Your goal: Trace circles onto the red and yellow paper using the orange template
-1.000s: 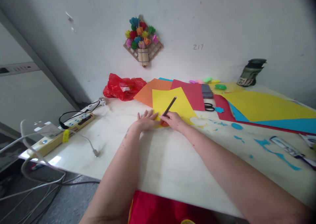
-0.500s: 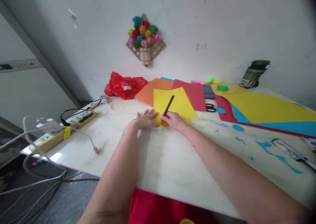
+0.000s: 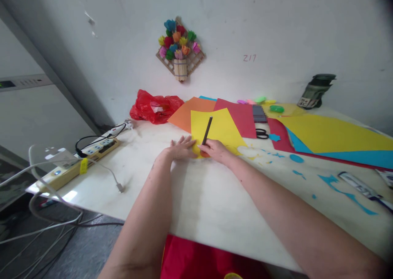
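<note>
My right hand [image 3: 216, 150] is closed around a dark pen [image 3: 207, 130], its tip hidden low behind my fingers. Under that hand lies a small orange piece [image 3: 204, 154] on a yellow paper sheet [image 3: 215, 125]; its shape is mostly covered. My left hand [image 3: 181, 148] rests flat with fingers spread, its fingertips on the sheet's left edge. The sheet's right lower edge is cut, with yellow scraps [image 3: 253, 158] beside it. Behind it lie an orange sheet [image 3: 188, 113] and a red sheet [image 3: 235, 117].
Black-handled scissors [image 3: 262, 134], blue cut-outs [image 3: 297, 159] and a glue tube [image 3: 357, 184] lie to the right. Further back stand a green bottle [image 3: 316, 91] and a red plastic bag [image 3: 156, 107]. A power strip [image 3: 80, 164] with cables runs along the left edge.
The pen has swung more upright, its top end shifting slightly left. My left hand stays in place on the yellow sheet.
</note>
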`<state>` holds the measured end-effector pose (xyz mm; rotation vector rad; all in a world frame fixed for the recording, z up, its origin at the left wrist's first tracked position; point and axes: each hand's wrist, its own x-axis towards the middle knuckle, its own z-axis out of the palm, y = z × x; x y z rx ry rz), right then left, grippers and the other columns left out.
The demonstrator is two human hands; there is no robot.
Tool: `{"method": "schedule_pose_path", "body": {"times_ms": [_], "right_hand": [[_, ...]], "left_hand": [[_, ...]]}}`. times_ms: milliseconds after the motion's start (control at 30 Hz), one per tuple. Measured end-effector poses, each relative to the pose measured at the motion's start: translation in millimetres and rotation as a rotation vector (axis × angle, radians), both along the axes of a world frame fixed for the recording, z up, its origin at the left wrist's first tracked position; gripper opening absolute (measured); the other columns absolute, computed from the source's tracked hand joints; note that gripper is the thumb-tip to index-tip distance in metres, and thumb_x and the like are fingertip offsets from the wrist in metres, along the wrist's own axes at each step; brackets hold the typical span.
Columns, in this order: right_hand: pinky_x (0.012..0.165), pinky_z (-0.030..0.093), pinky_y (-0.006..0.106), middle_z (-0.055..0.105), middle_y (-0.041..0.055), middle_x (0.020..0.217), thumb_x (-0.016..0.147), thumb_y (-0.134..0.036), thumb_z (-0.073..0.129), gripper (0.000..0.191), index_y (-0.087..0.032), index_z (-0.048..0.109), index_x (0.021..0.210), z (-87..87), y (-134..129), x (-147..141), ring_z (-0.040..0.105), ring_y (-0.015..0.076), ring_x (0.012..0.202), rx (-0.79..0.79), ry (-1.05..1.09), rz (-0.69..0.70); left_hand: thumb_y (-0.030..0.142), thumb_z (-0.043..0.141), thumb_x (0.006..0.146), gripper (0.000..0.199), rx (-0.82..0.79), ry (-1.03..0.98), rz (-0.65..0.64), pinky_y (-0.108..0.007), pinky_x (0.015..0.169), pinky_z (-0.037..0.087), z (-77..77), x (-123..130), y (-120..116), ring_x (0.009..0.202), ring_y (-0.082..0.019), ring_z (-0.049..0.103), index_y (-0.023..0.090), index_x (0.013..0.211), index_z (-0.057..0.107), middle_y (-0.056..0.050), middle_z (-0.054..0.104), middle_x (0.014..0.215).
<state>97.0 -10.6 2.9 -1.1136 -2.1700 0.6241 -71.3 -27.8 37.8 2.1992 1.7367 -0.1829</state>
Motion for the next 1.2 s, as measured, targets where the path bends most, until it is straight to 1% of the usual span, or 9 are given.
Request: {"method": "schedule_pose_path", "body": {"times_ms": [233, 500, 767, 1033, 1200], "right_hand": [[0.057, 0.038, 0.021, 0.061, 0.0031, 0.075, 0.074, -0.046, 0.04, 0.032, -0.018, 0.056, 0.077, -2.1, 0.7, 0.2, 0.054, 0.0119, 0.066, 0.003, 0.009, 0.02], [0.055, 0.037, 0.02, 0.061, 0.0028, 0.071, 0.074, -0.047, 0.04, 0.034, -0.017, 0.056, 0.074, -2.6, 1.1, 0.2, 0.053, 0.0111, 0.063, 0.008, -0.011, 0.021], [0.056, 0.036, 0.02, 0.061, 0.0026, 0.072, 0.074, -0.043, 0.042, 0.03, -0.017, 0.057, 0.075, 0.3, -0.7, 0.0, 0.052, 0.0107, 0.063, 0.011, -0.023, 0.022], [0.055, 0.036, 0.02, 0.061, 0.0024, 0.07, 0.074, -0.043, 0.042, 0.031, -0.017, 0.057, 0.075, -0.1, 0.0, 0.1, 0.052, 0.0105, 0.062, 0.019, -0.035, 0.028], [0.055, 0.036, 0.02, 0.061, 0.0028, 0.071, 0.074, -0.042, 0.043, 0.029, -0.017, 0.057, 0.075, 0.0, -0.5, -0.2, 0.052, 0.0105, 0.062, 0.013, -0.038, 0.021]], "left_hand": [[0.059, 0.038, 0.066, 0.074, 0.0, 0.008, 0.001, -0.055, 0.091, -0.002, -0.1, 0.2, 0.0, 0.123, -0.024, -0.009, 0.032, 0.13, 0.011, 0.004, -0.004, 0.137], [0.06, 0.036, 0.066, 0.074, 0.005, 0.005, -0.004, -0.055, 0.092, -0.001, -0.7, -1.1, 0.3, 0.122, -0.025, -0.009, 0.032, 0.13, 0.012, 0.005, -0.004, 0.136], [0.06, 0.036, 0.066, 0.073, 0.01, 0.011, -0.007, -0.054, 0.093, -0.001, -0.4, -1.0, -0.3, 0.122, -0.025, -0.009, 0.032, 0.13, 0.011, 0.005, -0.004, 0.136], [0.061, 0.036, 0.066, 0.075, 0.007, 0.011, -0.015, -0.055, 0.091, -0.002, -2.1, -1.8, 1.4, 0.122, -0.025, -0.009, 0.032, 0.13, 0.011, 0.004, -0.004, 0.137], [0.061, 0.036, 0.066, 0.075, -0.004, 0.008, -0.014, -0.055, 0.091, -0.002, 0.4, -0.2, 0.0, 0.122, -0.024, -0.009, 0.031, 0.13, 0.011, 0.003, -0.005, 0.137]]}}
